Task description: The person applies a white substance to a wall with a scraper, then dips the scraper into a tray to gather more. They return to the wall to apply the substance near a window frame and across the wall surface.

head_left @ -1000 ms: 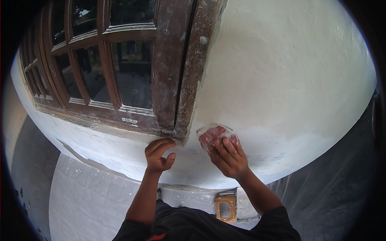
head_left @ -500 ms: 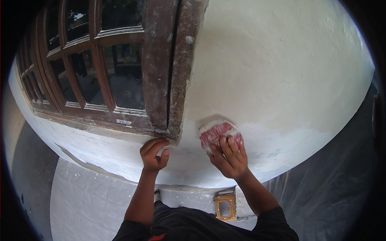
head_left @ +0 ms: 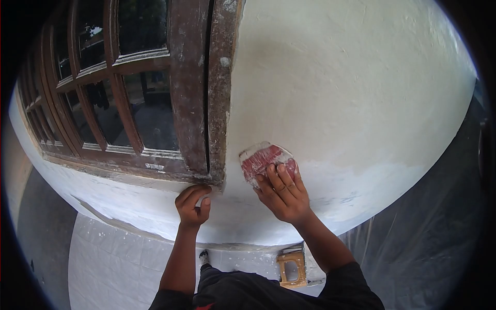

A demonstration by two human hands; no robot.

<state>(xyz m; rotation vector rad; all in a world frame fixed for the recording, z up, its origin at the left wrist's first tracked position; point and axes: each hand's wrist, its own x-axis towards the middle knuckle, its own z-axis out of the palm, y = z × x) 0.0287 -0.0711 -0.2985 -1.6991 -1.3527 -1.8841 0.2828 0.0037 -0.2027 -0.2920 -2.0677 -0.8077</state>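
While curled left hand (head_left: 192,206) touches frame (head_left: 217,103), right hand (head_left: 283,196) presses likely sandpaper (head_left: 261,157).

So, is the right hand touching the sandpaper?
Touching. The head view shows the right hand's fingers lying flat on the sandpaper, against the wall.

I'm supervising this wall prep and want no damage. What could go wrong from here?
1. The sandpaper under the right hand sits close beside the window frame; a stroke toward it could scuff the wood.
2. The left hand braces at the frame's rough lower corner; a slip might scrape its fingers.
3. Pressing long on one patch of the wall may leave it uneven.
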